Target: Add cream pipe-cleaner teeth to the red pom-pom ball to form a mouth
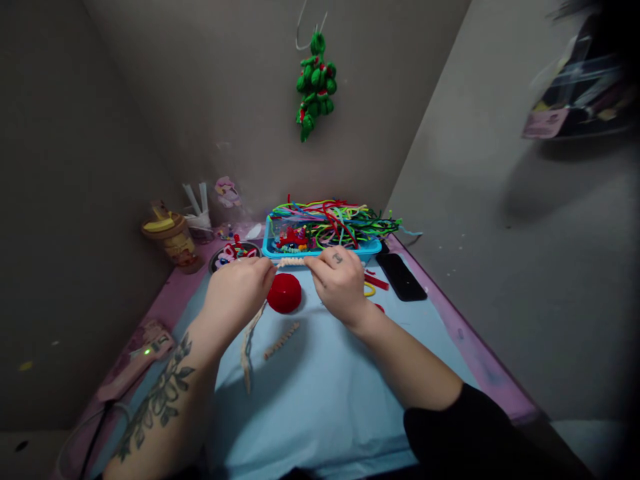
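Note:
Both my hands are raised over the light blue mat (325,373) and pinch a beige pipe cleaner (290,263) between them. My left hand (240,290) is closed on its left part, and the loose end (247,347) trails down onto the mat. My right hand (337,277) is closed on the coiled right end. Just below the hands sits a red round fuzzy piece (284,293). A short beige twisted piece (281,340) lies on the mat in front of it.
A blue tray (320,250) full of coloured pipe cleaners stands behind the hands. A black phone (401,277) lies to the right, a yellow cup (173,240) and a small dish (234,253) to the left. A green ornament (315,83) hangs on the wall. A pink device (137,363) rests at the left edge.

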`<state>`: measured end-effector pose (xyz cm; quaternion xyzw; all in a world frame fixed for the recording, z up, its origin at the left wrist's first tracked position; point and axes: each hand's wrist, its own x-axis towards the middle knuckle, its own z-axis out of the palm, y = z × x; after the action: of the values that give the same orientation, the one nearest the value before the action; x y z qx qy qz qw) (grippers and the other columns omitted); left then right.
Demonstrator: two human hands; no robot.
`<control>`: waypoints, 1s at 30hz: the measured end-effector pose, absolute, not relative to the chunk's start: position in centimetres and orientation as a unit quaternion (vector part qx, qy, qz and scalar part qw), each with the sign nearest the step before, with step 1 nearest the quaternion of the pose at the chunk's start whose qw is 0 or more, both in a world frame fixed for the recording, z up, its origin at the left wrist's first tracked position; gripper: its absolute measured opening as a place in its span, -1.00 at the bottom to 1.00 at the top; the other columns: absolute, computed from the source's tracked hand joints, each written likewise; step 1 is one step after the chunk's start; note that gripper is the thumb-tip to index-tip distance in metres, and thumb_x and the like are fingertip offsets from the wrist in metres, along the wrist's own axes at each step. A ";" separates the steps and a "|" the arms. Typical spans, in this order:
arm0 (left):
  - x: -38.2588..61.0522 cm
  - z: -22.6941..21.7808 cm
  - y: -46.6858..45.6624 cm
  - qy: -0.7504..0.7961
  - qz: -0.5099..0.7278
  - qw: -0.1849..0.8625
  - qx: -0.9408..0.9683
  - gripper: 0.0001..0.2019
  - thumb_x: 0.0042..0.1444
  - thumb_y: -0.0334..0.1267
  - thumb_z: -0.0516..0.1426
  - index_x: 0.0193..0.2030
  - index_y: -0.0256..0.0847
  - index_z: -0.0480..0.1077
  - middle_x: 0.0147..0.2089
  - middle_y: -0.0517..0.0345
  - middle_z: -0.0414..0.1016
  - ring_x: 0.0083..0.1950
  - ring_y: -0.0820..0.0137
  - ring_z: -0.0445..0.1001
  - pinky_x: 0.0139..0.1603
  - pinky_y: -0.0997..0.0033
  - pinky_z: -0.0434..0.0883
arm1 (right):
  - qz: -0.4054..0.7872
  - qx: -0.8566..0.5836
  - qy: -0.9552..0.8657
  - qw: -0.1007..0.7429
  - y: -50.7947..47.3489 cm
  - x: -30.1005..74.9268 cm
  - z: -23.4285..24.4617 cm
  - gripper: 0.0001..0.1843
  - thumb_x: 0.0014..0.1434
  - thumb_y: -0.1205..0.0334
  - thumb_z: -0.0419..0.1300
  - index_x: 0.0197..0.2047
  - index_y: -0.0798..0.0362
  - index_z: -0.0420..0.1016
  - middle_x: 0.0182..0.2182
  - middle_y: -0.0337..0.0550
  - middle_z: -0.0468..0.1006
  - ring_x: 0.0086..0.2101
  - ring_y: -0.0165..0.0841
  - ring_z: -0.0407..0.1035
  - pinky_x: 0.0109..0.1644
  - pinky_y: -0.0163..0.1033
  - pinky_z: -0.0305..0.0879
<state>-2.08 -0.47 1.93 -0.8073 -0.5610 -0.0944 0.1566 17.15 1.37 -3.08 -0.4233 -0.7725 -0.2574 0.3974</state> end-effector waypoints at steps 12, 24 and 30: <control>-3.1 1.8 0.4 -0.502 -0.059 0.169 -0.846 -0.81 0.25 -0.25 0.05 -0.33 -0.18 0.45 -0.30 0.04 0.54 -0.16 0.10 0.45 -0.18 0.16 0.28 | -0.152 -0.299 -0.854 0.398 3.0 17.9 -3.4 -0.75 0.25 0.40 0.09 -0.34 0.01 0.57 -0.44 -0.18 0.49 -0.35 -0.33 0.24 -0.27 -0.19 0.03; -5.1 2.5 0.7 -0.384 -0.184 -0.049 -0.903 -0.71 0.33 -0.17 -0.06 -0.33 -0.19 0.39 -0.31 0.11 0.45 -0.21 0.31 0.36 -0.13 0.30 0.25 | 0.185 -0.225 -0.825 0.484 3.0 19.0 -2.2 -0.90 0.19 0.38 0.24 -0.30 0.05 0.59 -0.42 -0.22 0.44 -0.36 -0.42 0.34 -0.25 -0.29 0.28; -5.0 3.1 0.4 -0.353 -0.237 -0.119 -0.897 -0.73 0.31 -0.19 -0.03 -0.34 -0.20 0.40 -0.37 0.18 0.46 -0.31 0.40 0.36 -0.23 0.43 0.25 | 0.266 -0.210 -0.796 0.501 2.9 19.1 -2.0 -0.92 0.18 0.23 0.29 -0.33 0.02 0.60 -0.43 -0.23 0.44 -0.37 -0.41 0.33 -0.25 -0.26 0.28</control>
<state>-5.04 0.38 3.11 -0.8971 -0.3533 -0.2370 -0.1194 19.10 2.95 -2.05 -0.2096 -0.7962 0.2659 0.5015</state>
